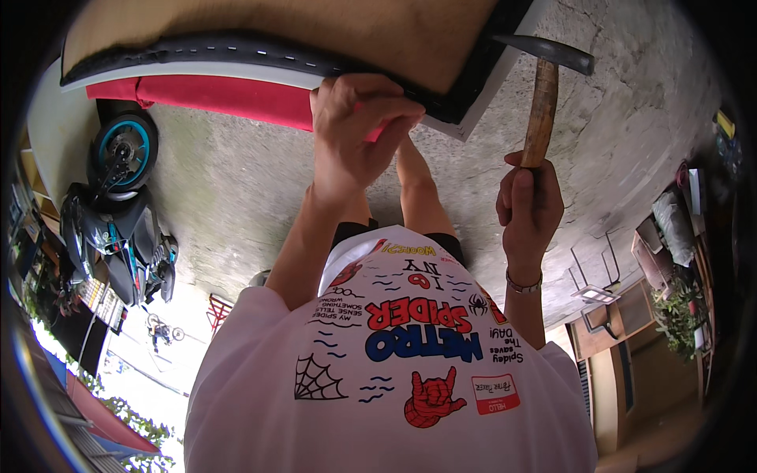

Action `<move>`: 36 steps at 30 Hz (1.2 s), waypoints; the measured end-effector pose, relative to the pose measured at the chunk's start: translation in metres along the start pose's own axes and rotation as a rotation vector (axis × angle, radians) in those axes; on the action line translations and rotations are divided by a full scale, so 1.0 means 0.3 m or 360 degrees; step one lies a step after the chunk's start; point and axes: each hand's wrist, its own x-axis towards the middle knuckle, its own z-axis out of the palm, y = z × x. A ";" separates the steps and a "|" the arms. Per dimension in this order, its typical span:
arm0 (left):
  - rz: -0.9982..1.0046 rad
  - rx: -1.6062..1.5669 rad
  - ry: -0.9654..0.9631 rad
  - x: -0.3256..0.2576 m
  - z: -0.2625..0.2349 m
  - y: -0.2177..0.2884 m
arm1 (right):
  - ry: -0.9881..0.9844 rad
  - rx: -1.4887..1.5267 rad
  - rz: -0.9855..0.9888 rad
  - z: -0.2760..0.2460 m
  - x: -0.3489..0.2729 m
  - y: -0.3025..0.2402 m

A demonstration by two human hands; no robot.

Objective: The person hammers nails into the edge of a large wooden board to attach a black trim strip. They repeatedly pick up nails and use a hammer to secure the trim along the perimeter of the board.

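One wooden-handled hammer clamped in the right hand, left hand pinched on one black-edged upholstered panel, one parked motorcycle nearby

Worn on the head, aimed steeply down over the chest toward the concrete floor. Close to the printed white shirt, which fills the lower middle. Far edge reaches a black-edged panel; left rim takes in a parked scooter, right rim cluttered furniture. Wide fisheye, straight edges bowed near the rim, corners dark. Single view only, so no overlap with another.
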 end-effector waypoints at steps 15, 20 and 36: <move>-0.0078 -0.0029 0.0145 0.001 0.025 -0.014 | -0.0093 -0.0114 -0.0040 -0.047 -0.026 -0.009; -0.0090 -0.0002 0.0163 0.008 0.027 0.006 | -0.0148 -0.0225 0.0012 -0.065 -0.042 -0.021; -0.0182 -0.0080 0.0325 -0.006 0.059 0.016 | -0.0340 -0.1175 -0.0228 -0.094 -0.036 -0.144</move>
